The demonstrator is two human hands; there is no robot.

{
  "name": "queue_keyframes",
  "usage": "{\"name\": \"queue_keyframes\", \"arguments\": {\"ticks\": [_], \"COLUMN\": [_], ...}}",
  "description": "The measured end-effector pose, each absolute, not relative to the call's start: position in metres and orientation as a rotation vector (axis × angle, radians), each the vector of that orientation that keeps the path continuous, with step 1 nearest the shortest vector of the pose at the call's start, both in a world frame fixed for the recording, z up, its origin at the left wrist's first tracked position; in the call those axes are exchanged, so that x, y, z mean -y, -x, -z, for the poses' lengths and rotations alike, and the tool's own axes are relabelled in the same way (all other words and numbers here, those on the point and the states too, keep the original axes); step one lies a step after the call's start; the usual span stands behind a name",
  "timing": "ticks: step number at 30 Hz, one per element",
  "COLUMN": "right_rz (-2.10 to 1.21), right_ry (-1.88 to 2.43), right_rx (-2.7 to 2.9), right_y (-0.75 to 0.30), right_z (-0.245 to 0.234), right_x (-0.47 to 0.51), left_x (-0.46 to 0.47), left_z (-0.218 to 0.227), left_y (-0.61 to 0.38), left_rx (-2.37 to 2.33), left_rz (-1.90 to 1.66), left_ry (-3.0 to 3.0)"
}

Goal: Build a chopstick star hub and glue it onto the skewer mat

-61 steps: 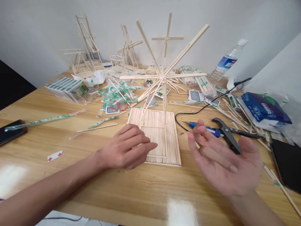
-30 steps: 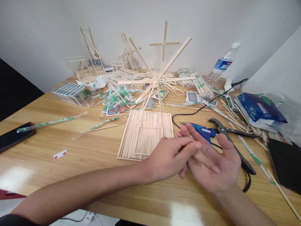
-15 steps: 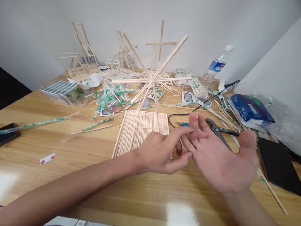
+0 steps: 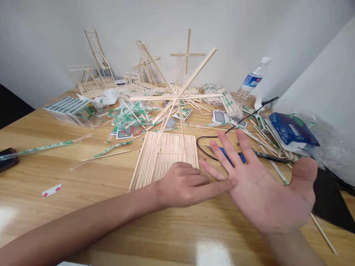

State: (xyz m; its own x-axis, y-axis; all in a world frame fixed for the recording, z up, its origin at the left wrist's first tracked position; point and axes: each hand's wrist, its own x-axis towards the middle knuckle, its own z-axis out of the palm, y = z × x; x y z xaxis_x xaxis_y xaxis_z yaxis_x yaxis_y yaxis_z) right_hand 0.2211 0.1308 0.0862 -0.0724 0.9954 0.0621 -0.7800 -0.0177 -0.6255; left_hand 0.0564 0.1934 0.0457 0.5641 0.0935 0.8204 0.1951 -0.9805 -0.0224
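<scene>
My left hand [image 4: 184, 185] points its index finger at my right palm, its tip touching below the fingers. The other fingers are curled in and hold nothing. Palm up, my right hand [image 4: 266, 192] is open with its fingers spread. Behind my left hand, partly covered by it, lies a flat base of wooden sticks [image 4: 146, 159]. A frame of thin sticks [image 4: 171, 152] stands on it. At its top is a wheel of paired sticks [image 4: 198, 72], radiating from one hub like spokes. Blue-handled pliers or a similar tool [image 4: 226, 155] are partly hidden behind my right fingers.
Other stick models [image 4: 101, 61] stand along the wall. Green-printed wrappers [image 4: 130, 114], playing cards [image 4: 220, 116] and loose sticks [image 4: 194, 101] litter the table. To the right are a water bottle [image 4: 252, 79], a blue packet [image 4: 291, 129] and a black cable [image 4: 201, 140]. A phone [image 4: 8, 159] lies far left.
My left hand has gone from a loose, bent-finger touch on my right fingers to one straight index finger on the palm. My right fingers have spread wider. The view has shifted slightly.
</scene>
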Motion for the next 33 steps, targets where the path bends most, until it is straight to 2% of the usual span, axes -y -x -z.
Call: {"name": "queue_keyframes", "arguments": {"ticks": [3,5,7,10,12,16,22,33], "right_rz": [-1.592,-1.631,-1.683,-1.814,-1.89,-1.929,-2.134,-1.978], "right_ry": [0.453,0.433,0.377,0.246,0.157,0.08,-0.028,0.22], "right_rx": [0.599,0.601,0.625,0.672,0.646,0.433,0.288,0.487], "right_y": [-0.222,-0.225,-0.232,-0.242,-0.247,-0.247,-0.242,-0.238], "right_z": [-0.085,-0.085,-0.086,-0.086,-0.086,-0.087,-0.094,-0.095], "right_x": [-0.131,-0.13,-0.128,-0.127,-0.126,-0.127,-0.13,-0.129], "left_x": [-0.193,-0.191,-0.189,-0.186,-0.184,-0.179,-0.17,-0.164], "left_z": [-0.051,-0.054,-0.057,-0.062,-0.067,-0.073,-0.068,-0.068], "left_y": [-0.055,-0.055,-0.056,-0.059,-0.062,-0.067,-0.069,-0.073], "left_rx": [0.125,0.101,0.307,0.878,0.971,0.677,0.837,0.997], "left_rz": [1.473,1.674,1.984,2.346,2.352,2.206,2.088,2.196], "left_ry": [2.654,2.681,2.776,2.944,3.114,3.428,3.635,3.832]}}
